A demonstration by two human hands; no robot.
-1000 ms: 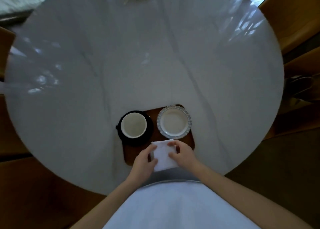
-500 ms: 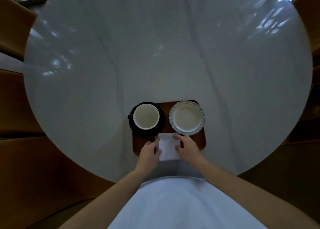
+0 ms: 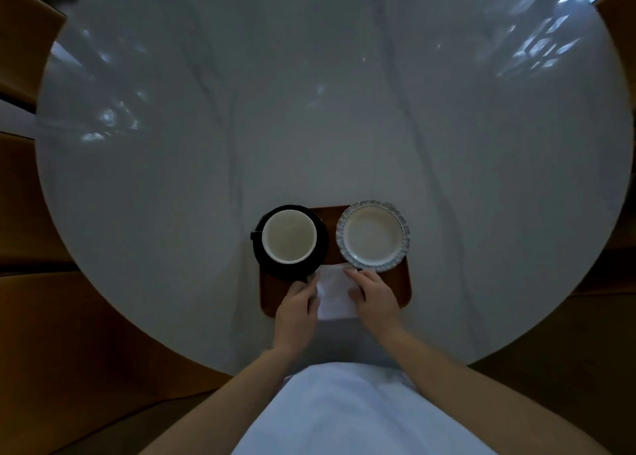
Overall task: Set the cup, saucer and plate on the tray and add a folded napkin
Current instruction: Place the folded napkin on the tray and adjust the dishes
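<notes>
A brown wooden tray lies at the near edge of the round table. On its left stands a white cup on a black saucer. A white plate with a blue scalloped rim sits on the tray's right. A folded white napkin lies on the tray's near part, between my hands. My left hand grips its left edge. Along the right edge rests my right hand, fingertips on the napkin's far corner by the plate.
The round grey marble table spreads far beyond the tray. Wooden chairs ring the table at left and right. My pale shirt fills the bottom of the view.
My hands have carried the napkin further onto the tray, toward the cup and plate. The view has shifted as my head moved.
</notes>
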